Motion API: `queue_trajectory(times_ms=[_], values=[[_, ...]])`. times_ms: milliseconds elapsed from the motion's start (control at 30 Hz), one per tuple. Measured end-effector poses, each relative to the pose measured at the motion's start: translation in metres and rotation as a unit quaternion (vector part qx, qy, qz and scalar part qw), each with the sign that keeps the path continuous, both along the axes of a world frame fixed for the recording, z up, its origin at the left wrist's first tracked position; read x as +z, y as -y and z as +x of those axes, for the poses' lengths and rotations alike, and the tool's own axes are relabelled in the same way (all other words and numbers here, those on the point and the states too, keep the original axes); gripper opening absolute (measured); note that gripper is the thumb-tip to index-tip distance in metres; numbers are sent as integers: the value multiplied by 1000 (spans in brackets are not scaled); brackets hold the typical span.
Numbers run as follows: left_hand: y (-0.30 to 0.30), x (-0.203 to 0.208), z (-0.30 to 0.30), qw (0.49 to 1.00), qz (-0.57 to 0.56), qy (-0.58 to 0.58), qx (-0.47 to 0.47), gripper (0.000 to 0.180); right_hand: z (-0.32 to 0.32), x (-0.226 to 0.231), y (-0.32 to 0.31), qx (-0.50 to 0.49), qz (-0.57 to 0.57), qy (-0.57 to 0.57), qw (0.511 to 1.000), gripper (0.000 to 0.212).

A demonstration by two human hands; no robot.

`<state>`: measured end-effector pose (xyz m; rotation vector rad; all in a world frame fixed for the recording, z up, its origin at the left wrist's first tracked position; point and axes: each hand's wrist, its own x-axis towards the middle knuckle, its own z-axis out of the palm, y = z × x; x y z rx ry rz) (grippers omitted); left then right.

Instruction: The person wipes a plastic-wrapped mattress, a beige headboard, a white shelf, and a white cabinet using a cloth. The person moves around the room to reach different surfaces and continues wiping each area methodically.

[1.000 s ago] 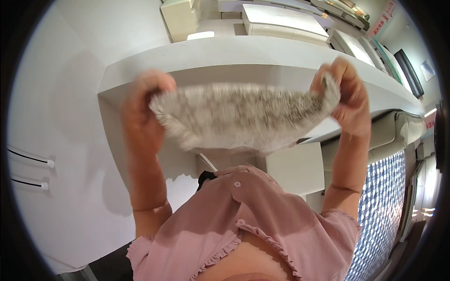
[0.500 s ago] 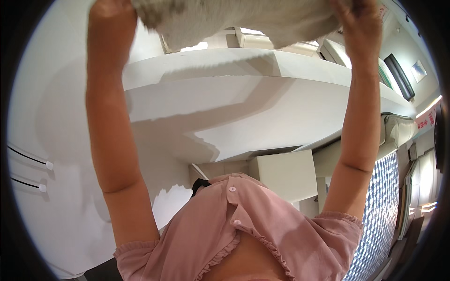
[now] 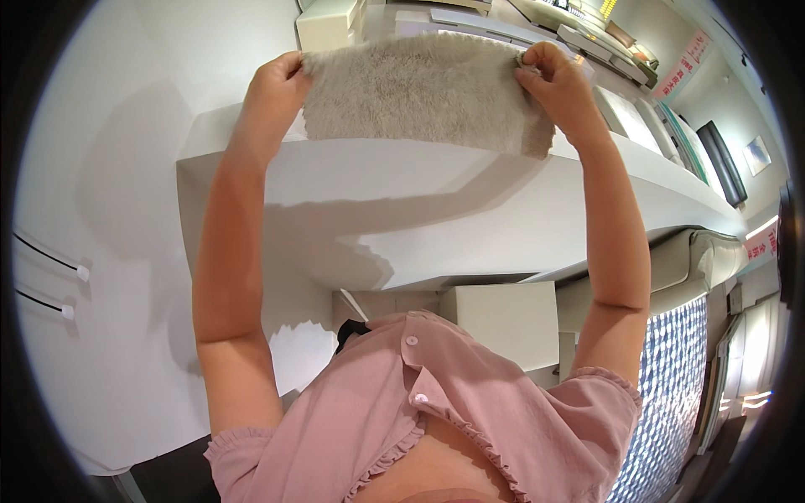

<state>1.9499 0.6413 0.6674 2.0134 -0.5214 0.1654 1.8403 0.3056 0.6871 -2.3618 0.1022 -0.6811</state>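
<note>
A greyish-beige piece of shaggy faux-fur fabric (image 3: 419, 92) is spread between my two hands at the top of the view. My left hand (image 3: 281, 88) pinches its upper left corner. My right hand (image 3: 558, 88) grips the upper right corner between thumb and fingers. Its lower edge hangs in front of the white ledge (image 3: 210, 138), covering much of the top; I cannot tell whether it rests there. Both arms are stretched far forward, and their shadows fall on the white panel below.
A white wall (image 3: 92, 168) with two black cables (image 3: 54, 260) stands at left. A cream box-shaped stool (image 3: 507, 327) is near my body, with a pale sofa (image 3: 662, 260) at right. Beyond the ledge are low furniture pieces and a black bolster-like item (image 3: 723, 163).
Both hands have come down and closer together with the fur fabric. It hung partly out of view above; now the whole piece shows, lower against the ledge.
</note>
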Motion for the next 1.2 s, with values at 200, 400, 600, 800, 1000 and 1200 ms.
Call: queue_trajectory(times_ms=[200, 400, 600, 800, 1000, 1200], values=[[21, -23, -15, 974, 69, 211, 34, 40, -15, -20, -12, 0, -163, 41, 986, 36], [44, -41, -44, 914, 234, 302, -134, 52, -33, -35, -37, 145, -230, -40, 961, 55], [57, -57, -40, 885, 297, 334, -129, 52, -29, -64, -41, 78, -356, -35, 931, 51], [51, -63, -39, 893, 287, 328, -112, 43, -25, -69, -51, 75, -320, -14, 944, 40], [44, -66, -39, 905, 262, 324, -82, 40, -25, -69, -67, 63, -337, 6, 940, 40], [23, -66, -34, 919, 248, 304, -42, 38, -15, -71, -90, 76, -345, 26, 935, 41]])
